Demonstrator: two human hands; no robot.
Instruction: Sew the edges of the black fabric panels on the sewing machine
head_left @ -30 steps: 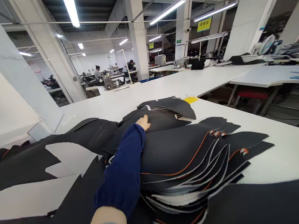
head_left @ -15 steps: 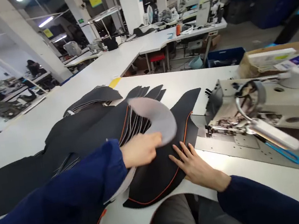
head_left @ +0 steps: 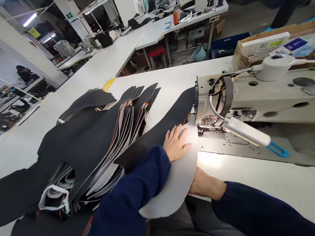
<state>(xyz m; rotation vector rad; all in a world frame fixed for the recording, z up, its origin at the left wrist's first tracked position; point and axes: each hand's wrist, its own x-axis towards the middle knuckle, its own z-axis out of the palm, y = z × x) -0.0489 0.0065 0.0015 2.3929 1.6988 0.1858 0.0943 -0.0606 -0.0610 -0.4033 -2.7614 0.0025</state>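
Observation:
My left hand (head_left: 176, 143) lies flat with its fingers spread on a light grey curved piece (head_left: 173, 187), close to the sewing machine's needle area. Beneath that piece, my right hand (head_left: 203, 183) is partly covered, and its fingers are hidden. A black panel (head_left: 159, 127) with a bit of orange edging reaches under the grey piece and up to the sewing machine (head_left: 262, 97). On the left is a stack of black panels (head_left: 80, 138) with grey undersides and orange edges.
A white fabric loop (head_left: 53, 198) lies by the stack. A carton (head_left: 279, 40) with boxes stands behind the machine. A blue hook-shaped item (head_left: 278, 150) is at the machine's front. Yellow tape (head_left: 108, 84) marks the white table.
The grey piece has moved right and down over the black panel, to beside the needle area. My left hand has opened flat on it. My right hand's fingers have gone under it. The view has shifted.

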